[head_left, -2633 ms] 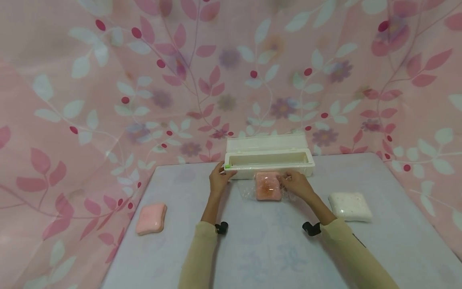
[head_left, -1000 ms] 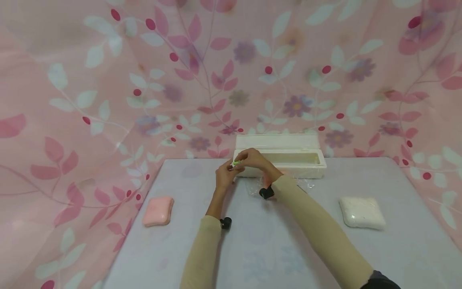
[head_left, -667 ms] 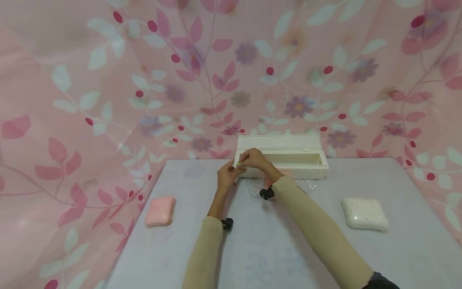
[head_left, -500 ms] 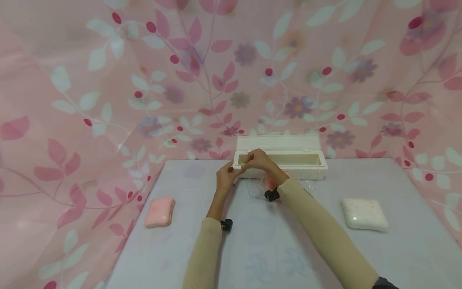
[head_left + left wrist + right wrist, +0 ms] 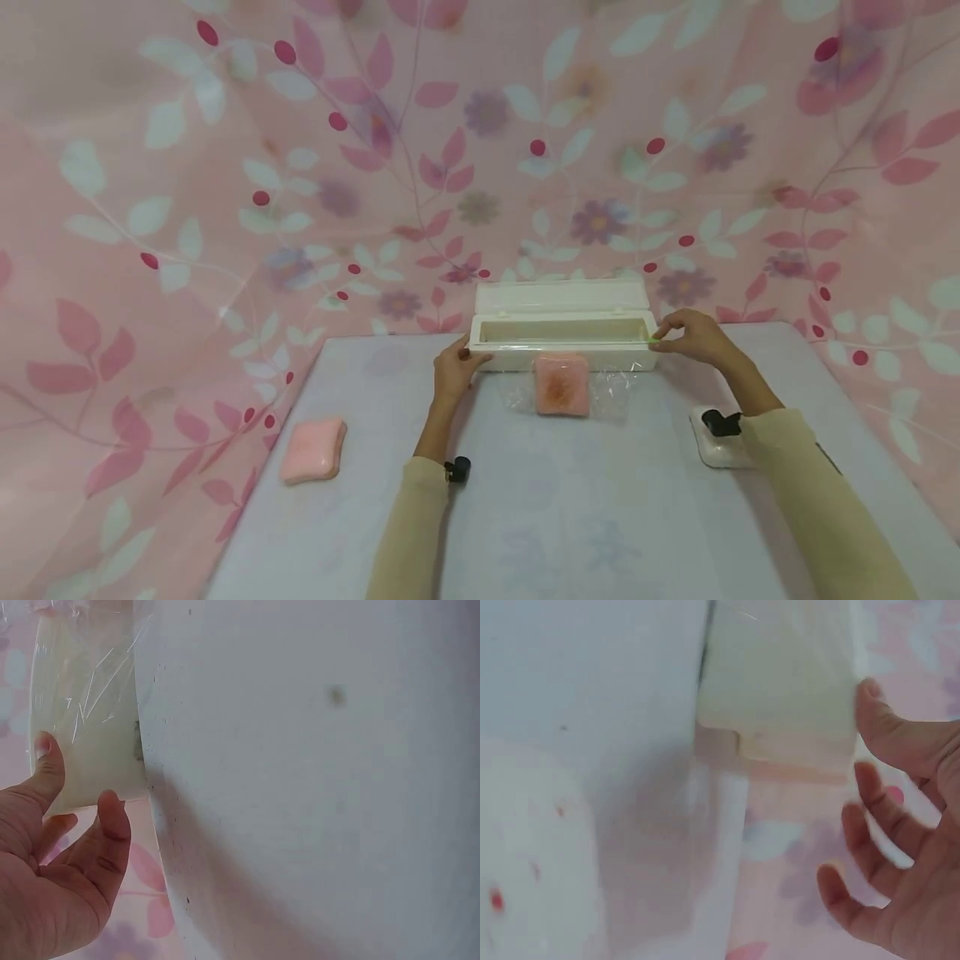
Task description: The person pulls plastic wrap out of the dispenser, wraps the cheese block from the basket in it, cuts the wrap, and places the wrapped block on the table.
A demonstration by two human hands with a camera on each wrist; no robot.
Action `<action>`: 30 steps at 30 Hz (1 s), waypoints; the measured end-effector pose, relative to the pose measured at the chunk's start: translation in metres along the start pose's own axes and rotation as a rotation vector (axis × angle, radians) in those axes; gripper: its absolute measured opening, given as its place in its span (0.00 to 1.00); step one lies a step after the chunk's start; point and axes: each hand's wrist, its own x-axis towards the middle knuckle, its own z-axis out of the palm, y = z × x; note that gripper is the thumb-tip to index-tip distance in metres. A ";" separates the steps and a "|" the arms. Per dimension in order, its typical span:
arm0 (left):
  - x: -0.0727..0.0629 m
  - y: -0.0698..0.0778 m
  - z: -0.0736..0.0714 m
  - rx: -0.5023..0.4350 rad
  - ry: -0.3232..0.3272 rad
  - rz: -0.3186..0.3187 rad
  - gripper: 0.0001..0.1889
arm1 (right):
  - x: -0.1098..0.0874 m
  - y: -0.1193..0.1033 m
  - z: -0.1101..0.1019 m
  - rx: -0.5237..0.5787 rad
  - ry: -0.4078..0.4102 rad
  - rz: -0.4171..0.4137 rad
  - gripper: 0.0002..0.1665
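A long white cling film dispenser (image 5: 513, 358) stands at the back of the table with its lid raised. My left hand (image 5: 452, 375) grips its left end, thumb on the front wall and fingers round the end, as the left wrist view shows. At the right end, my right hand (image 5: 697, 336) pinches a small green slide cutter (image 5: 655, 339) between thumb and forefinger. Its other fingers are loosely spread in the right wrist view. Clear film (image 5: 611, 393) hangs from the dispenser's front, over or around a pink toast-shaped block (image 5: 562, 385) with a brown patch.
Another pink toast-shaped block (image 5: 315, 450) lies on the left of the white-covered table (image 5: 540, 500). On the right is a white block (image 5: 716, 446), partly hidden by the right wrist camera; the right wrist view shows red specks on it. A floral curtain (image 5: 420, 167) hangs behind.
My right hand went from the pink block to the dispenser's left end, then carried the green cutter along the front edge to the right end. My left hand stays at the left end.
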 end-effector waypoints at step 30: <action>-0.007 0.023 0.008 0.417 0.120 0.634 0.06 | -0.041 -0.015 0.063 0.306 0.415 0.398 0.33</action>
